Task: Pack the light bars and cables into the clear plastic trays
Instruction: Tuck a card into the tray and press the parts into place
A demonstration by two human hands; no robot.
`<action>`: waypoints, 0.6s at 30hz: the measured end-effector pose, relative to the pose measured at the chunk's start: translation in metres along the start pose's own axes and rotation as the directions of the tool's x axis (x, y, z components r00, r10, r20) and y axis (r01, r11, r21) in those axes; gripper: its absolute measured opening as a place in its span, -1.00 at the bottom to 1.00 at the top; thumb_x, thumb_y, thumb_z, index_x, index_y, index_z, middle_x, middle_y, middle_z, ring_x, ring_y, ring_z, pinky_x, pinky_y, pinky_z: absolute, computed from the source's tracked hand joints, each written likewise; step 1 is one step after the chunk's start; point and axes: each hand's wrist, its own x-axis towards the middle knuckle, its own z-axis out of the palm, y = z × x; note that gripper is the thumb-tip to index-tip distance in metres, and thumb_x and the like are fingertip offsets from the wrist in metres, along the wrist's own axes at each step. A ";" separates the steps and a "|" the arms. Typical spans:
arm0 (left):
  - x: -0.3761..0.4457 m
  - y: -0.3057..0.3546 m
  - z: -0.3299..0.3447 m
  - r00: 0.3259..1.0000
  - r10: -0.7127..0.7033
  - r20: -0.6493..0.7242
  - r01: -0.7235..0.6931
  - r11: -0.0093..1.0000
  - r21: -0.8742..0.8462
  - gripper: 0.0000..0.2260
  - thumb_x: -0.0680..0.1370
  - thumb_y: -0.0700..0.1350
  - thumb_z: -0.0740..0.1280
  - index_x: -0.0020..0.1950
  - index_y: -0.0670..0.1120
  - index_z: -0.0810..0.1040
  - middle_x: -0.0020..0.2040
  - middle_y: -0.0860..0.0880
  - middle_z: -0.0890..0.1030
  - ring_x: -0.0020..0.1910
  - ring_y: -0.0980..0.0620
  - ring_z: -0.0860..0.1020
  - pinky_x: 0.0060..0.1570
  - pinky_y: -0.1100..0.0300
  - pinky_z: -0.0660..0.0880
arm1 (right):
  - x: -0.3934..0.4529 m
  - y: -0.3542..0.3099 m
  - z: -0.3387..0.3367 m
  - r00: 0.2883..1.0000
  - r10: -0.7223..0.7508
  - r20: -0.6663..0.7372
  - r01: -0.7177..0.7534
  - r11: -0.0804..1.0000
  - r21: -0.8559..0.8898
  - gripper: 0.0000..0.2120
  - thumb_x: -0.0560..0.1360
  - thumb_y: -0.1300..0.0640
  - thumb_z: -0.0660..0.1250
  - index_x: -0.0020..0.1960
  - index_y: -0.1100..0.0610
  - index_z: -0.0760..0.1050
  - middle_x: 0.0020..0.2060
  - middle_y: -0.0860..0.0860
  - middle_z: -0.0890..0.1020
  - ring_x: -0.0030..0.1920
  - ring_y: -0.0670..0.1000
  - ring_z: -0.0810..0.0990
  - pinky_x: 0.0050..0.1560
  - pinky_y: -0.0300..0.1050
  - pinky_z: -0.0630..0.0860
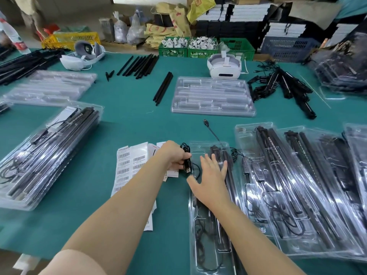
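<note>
Green tabletop [123,108]: my left hand [174,155] is gripping a bundled black cable [186,157] just left of the clear tray [200,245], while my right hand [210,179] is lying spread on its light bars [228,175].

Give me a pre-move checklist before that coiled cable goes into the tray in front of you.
1. Left hand has a grip on the coiled cable: ok.
2. Light bars already lie in the clear tray: ok.
3. Right hand lies flat on the bars, fingers straight, steadying them: ok.
4. Coil tidy: not ok, a loop and the USB plug hang free below the fist.
5. Second USB plug lies on the green table outside the tray: not ok.
6. Free cable pocket in the tray: cannot tell.
</note>
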 end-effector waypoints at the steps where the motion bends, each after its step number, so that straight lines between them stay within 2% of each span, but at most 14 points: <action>1: 0.001 0.000 -0.002 1.000 -0.015 0.006 0.015 1.000 0.011 -0.81 0.55 -0.23 0.46 -0.17 -0.23 0.49 -0.29 -0.16 0.60 -0.38 0.00 0.60 -0.49 0.18 0.58 | 0.000 0.000 0.000 1.000 -0.002 -0.002 0.002 1.000 -0.004 -0.28 0.53 -0.11 0.21 0.59 0.18 0.14 0.60 0.07 0.15 0.62 0.03 -0.10 0.47 0.09 -0.49; 4: 0.002 -0.002 -0.003 0.999 -0.044 0.026 0.044 0.999 -0.013 -0.83 0.55 -0.23 0.45 -0.15 -0.24 0.51 -0.23 -0.18 0.64 -0.32 -0.02 0.63 -0.37 0.16 0.64 | 0.000 0.000 0.001 1.000 -0.006 -0.011 0.006 1.000 -0.004 -0.29 0.53 -0.11 0.20 0.59 0.17 0.14 0.60 0.07 0.15 0.62 0.03 -0.11 0.47 0.09 -0.50; 7: 0.002 -0.004 -0.001 0.999 -0.026 0.034 0.028 0.998 -0.062 -0.89 0.55 -0.28 0.43 -0.08 -0.30 0.54 -0.19 -0.22 0.66 -0.30 -0.07 0.66 -0.40 0.14 0.63 | 0.000 0.002 0.002 1.000 -0.014 -0.022 0.014 1.000 0.007 -0.30 0.53 -0.10 0.20 0.58 0.17 0.15 0.60 0.08 0.16 0.62 0.04 -0.10 0.45 0.07 -0.52; 9: 0.001 -0.006 0.001 0.999 0.004 0.032 0.000 0.992 -0.123 -0.91 0.56 -0.33 0.41 0.00 -0.34 0.55 -0.13 -0.27 0.66 -0.25 -0.12 0.68 -0.35 0.08 0.66 | -0.001 0.002 0.003 0.999 -0.017 -0.030 0.018 1.000 0.012 -0.31 0.52 -0.09 0.19 0.57 0.18 0.18 0.59 0.08 0.18 0.62 0.05 -0.09 0.45 0.06 -0.52; 11: 0.000 -0.008 0.002 0.999 0.032 0.019 -0.029 0.988 -0.152 -0.97 0.56 -0.35 0.39 -0.06 -0.31 0.56 -0.16 -0.26 0.65 -0.26 -0.12 0.67 -0.32 0.05 0.67 | -0.001 0.002 0.003 0.999 -0.019 -0.041 0.019 1.000 0.015 -0.32 0.51 -0.08 0.19 0.56 0.18 0.20 0.58 0.09 0.19 0.62 0.06 -0.07 0.46 0.07 -0.51; 14: -0.001 -0.010 0.002 0.996 0.084 0.004 -0.083 0.992 -0.090 -0.90 0.56 -0.36 0.38 -0.14 -0.24 0.58 -0.24 -0.18 0.65 -0.37 -0.02 0.66 -0.41 0.15 0.63 | 0.000 0.002 0.004 0.999 -0.017 -0.039 0.017 1.000 0.007 -0.30 0.50 -0.10 0.17 0.56 0.18 0.20 0.59 0.09 0.19 0.62 0.06 -0.07 0.47 0.09 -0.49; 18: -0.003 -0.007 0.006 0.987 0.163 -0.013 -0.161 0.984 0.079 -0.86 0.58 -0.34 0.36 -0.04 -0.13 0.65 -0.16 -0.18 0.67 -0.17 -0.15 0.70 -0.19 0.09 0.67 | 0.000 0.002 0.003 0.999 -0.016 -0.034 0.016 1.000 -0.009 -0.30 0.51 -0.11 0.18 0.57 0.17 0.20 0.59 0.09 0.17 0.62 0.07 -0.07 0.50 0.14 -0.45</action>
